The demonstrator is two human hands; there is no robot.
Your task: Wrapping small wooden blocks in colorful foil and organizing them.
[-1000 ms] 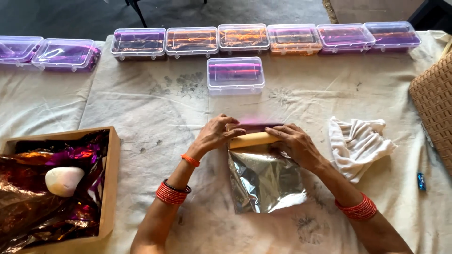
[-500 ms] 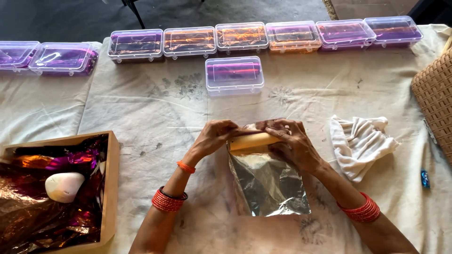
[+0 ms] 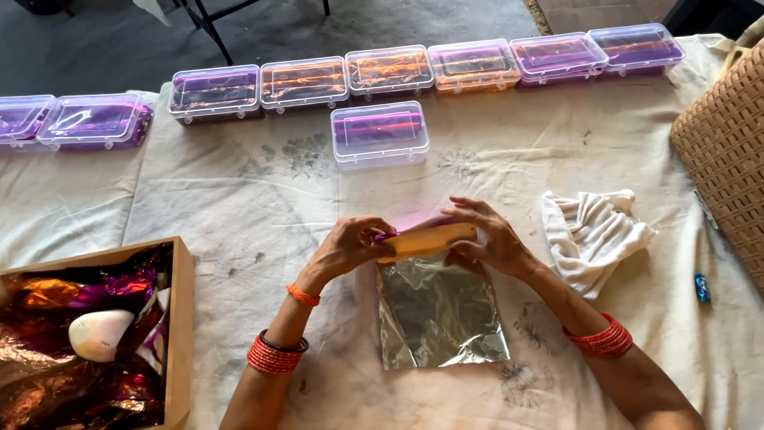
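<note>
Bar [image 3: 426,241] tan, between both hands | left hand [image 3: 348,248] pinches its end | right hand [image 3: 485,239] grips other end | foil sheet [image 3: 439,310] below

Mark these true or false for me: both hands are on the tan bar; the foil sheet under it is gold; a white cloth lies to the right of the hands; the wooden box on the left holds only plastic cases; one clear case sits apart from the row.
1. Both the left hand and the right hand grip the tan bar: true.
2. The foil sheet is gold: false, it is silver.
3. A white cloth lies right of the hands: true.
4. The wooden box holds only plastic cases: false, it holds crumpled coloured foil and a white rounded lump.
5. One clear case sits in front of the row: true.
</note>
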